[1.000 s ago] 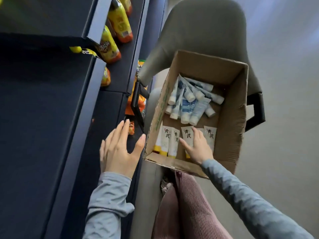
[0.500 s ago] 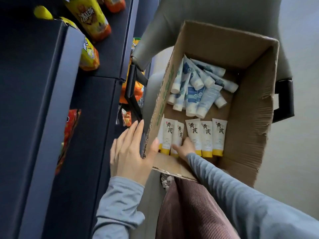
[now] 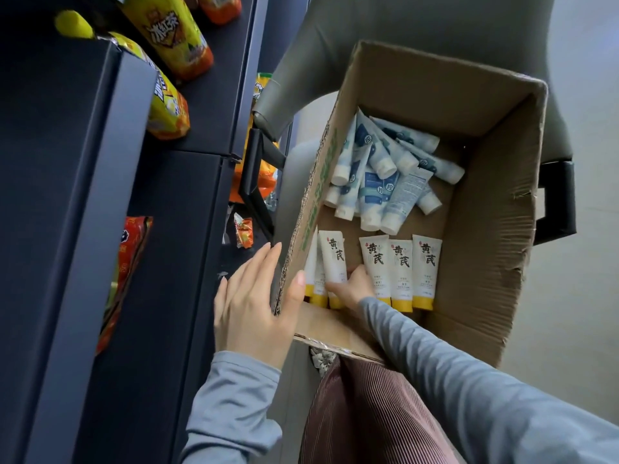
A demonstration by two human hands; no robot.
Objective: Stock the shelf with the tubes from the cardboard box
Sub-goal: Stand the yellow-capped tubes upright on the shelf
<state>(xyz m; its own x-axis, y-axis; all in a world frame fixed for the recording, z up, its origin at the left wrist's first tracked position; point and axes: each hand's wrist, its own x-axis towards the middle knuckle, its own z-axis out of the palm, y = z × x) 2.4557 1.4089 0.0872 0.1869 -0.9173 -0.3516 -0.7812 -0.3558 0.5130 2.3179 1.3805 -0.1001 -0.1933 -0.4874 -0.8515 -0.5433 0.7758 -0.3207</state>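
Barely started: dark metal shelf (image 3: 187,229) tubeless. Right hand (image 3: 351,289) pinches cream yellow-capped tube (image 3: 333,262), 7 o'clock in brown cardboard box (image 3: 485,249); left hand (image 3: 254,306) flat, bracing wall.

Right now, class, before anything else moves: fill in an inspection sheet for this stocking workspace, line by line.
Surface: brown cardboard box sits on a grey chair.
Job's things: cream tubes with yellow caps in a row at the box's near end; blue-and-white tubes heaped at its far end.
Clutter: yellow-orange drink bottles and a red snack packet on the dark blue shelf.
Grips: left hand open, thumb over the box's left wall; right hand pinches one cream tube.
Cables: nothing seen.
Surroundings: grey floor; striped maroon fabric below the box.
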